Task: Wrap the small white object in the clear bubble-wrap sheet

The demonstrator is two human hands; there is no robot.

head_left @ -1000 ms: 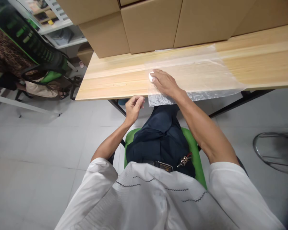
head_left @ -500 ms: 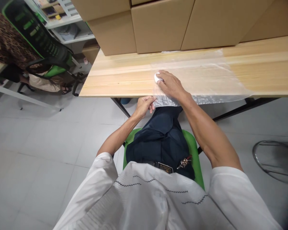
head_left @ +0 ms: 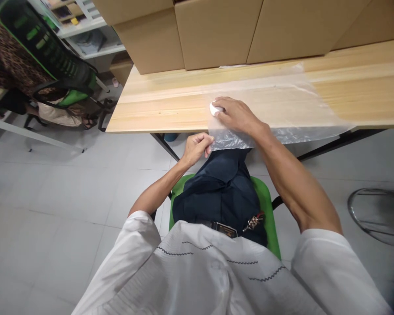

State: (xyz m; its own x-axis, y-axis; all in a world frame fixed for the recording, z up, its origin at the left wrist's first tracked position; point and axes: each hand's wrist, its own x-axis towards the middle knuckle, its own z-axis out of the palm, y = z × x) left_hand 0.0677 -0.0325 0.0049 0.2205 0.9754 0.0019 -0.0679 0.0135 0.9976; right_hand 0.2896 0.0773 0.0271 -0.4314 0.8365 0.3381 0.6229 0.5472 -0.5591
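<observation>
A clear plastic sheet (head_left: pixel 282 100) lies on the wooden table, its front edge hanging a little over the side toward my lap. My left hand (head_left: pixel 197 148) is just off the table's front edge, thumb and fingers pinching the sheet's near left corner. On the sheet's left part sits a smooth, white, rounded object (head_left: pixel 214 109), shaped like a computer mouse. My right hand (head_left: pixel 236 113) is wrapped over it from the right and hides most of it, so its exact kind cannot be made out.
Large cardboard boxes (head_left: pixel 216 35) stand along the back of the wooden table (head_left: pixel 157 103). To the left are a black and green office chair (head_left: pixel 46 48) with a person by it, and a white shelf (head_left: pixel 101 48). A round metal frame (head_left: pixel 377 216) stands on the floor at right.
The sheet's front edge hangs slightly lower, with my left hand still pinching its corner. My right hand stays on the white object; the view has shifted a little.
</observation>
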